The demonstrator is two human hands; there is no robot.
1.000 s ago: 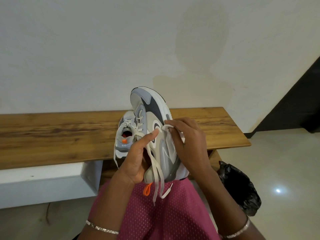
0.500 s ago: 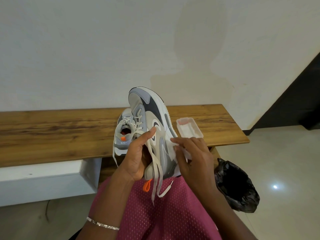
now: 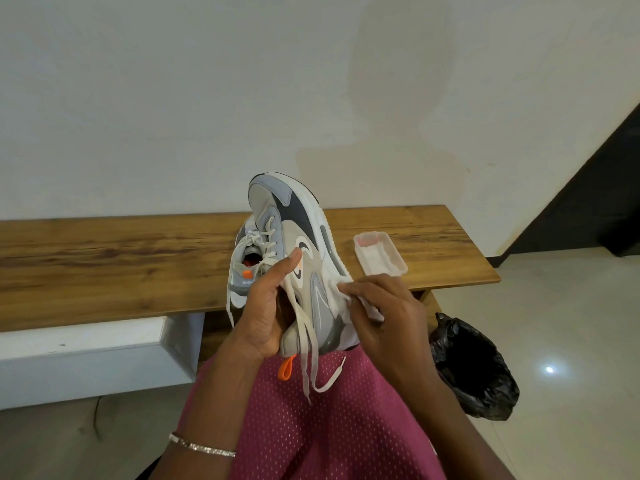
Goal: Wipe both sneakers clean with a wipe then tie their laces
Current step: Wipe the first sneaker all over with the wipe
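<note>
A grey and white sneaker [image 3: 304, 251] stands toe-up over my lap, its loose laces [image 3: 308, 344] hanging down. My left hand [image 3: 266, 306] grips it at the opening, thumb lying up its side. My right hand [image 3: 384, 317] holds a white wipe [image 3: 360, 303] against the white sole edge near the heel. The second sneaker [image 3: 247, 261] sits on the wooden bench [image 3: 121, 268] just behind and left, mostly hidden by the held one.
An open pack of wipes [image 3: 379, 254] lies on the bench to the right of the sneakers. A black bag [image 3: 474, 368] stands on the tiled floor at my right. A white wall rises behind the bench.
My right hand has slid with the wipe from the upper side of the sneaker down to the sole edge near the heel, uncovering the wipes pack. My left hand keeps its grip.
</note>
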